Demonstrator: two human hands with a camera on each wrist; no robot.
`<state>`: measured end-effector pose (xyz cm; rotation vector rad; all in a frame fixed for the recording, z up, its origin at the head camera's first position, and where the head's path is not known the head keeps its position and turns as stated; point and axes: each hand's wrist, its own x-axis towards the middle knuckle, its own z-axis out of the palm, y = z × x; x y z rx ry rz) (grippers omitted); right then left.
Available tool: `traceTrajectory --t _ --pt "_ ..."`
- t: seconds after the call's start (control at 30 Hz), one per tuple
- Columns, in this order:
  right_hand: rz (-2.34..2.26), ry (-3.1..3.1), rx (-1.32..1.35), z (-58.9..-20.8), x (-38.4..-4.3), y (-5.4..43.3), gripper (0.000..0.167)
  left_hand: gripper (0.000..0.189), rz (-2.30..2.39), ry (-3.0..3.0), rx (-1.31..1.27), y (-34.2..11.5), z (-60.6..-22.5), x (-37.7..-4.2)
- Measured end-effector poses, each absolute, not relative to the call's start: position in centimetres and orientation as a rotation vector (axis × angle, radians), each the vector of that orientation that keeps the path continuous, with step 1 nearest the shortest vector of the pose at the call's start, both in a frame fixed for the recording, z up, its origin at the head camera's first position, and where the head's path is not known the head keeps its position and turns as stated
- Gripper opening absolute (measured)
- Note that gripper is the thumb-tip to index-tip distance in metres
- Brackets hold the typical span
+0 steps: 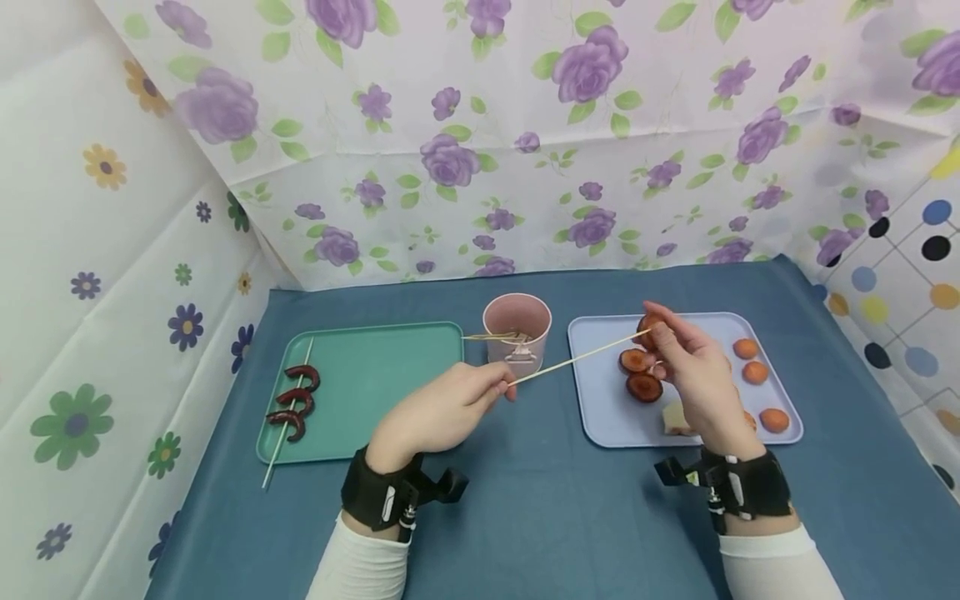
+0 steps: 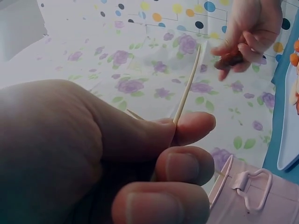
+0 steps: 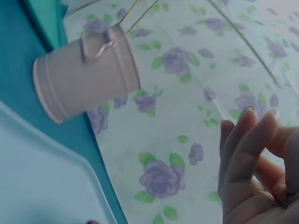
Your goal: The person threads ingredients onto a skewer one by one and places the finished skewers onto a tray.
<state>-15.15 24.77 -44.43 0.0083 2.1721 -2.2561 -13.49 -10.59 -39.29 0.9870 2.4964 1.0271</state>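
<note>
The left hand (image 1: 442, 408) is closed to a narrow pinch on a thin wooden stick (image 1: 577, 359), thumb against forefinger, with the other fingers curled in below; the stick juts out from the fingertips toward the right hand (image 1: 693, 375). The right hand is also drawn nearly together, its thumb and fingertips holding a dark reddish-brown slice (image 2: 229, 61) above the far left part of the lilac tray (image 1: 600, 421). From the head the stick's tip overlaps the slice, but the left wrist view shows a gap between them.

The lilac tray sits toward the right edge of the bench (image 1: 540, 517). Two more brown slices (image 1: 643, 387) lie near its left edge, a pale block (image 1: 677, 419) near its near edge, and small orange balls (image 1: 755, 372) along its right side; the right hand covers part of what lies there.

A pink bucket (image 1: 517, 308) with sticks (image 1: 483, 337) in it stands near the bench's far edge, between the two trays. The green tray (image 1: 367, 375) is toward the left edge. Along its left side lies a skewer (image 1: 275, 460) carrying three curled dark red pieces (image 1: 288, 395), one end poking past the near left corner.
</note>
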Motion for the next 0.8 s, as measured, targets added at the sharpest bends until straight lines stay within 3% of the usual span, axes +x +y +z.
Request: traceTrajectory --t 0.27,0.43,0.57,0.8 --pt "-2.548 1.762 0.034 -44.1 -15.1 24.9 0.058 0.023 1.029 2.528 0.988 -10.9 -39.3 -13.5" --pt "-2.630 1.602 -0.009 -44.0 -15.0 25.0 0.047 0.022 1.009 2.538 0.985 -10.7 -39.5 -13.5" --pt "-2.617 1.638 -0.016 -43.9 -14.8 24.8 0.040 0.023 1.005 2.548 0.975 -10.5 -39.5 -13.5" --pt "-2.560 1.861 0.027 -43.9 -14.7 23.8 0.046 0.022 1.010 2.559 0.956 -10.4 -39.6 -13.4"
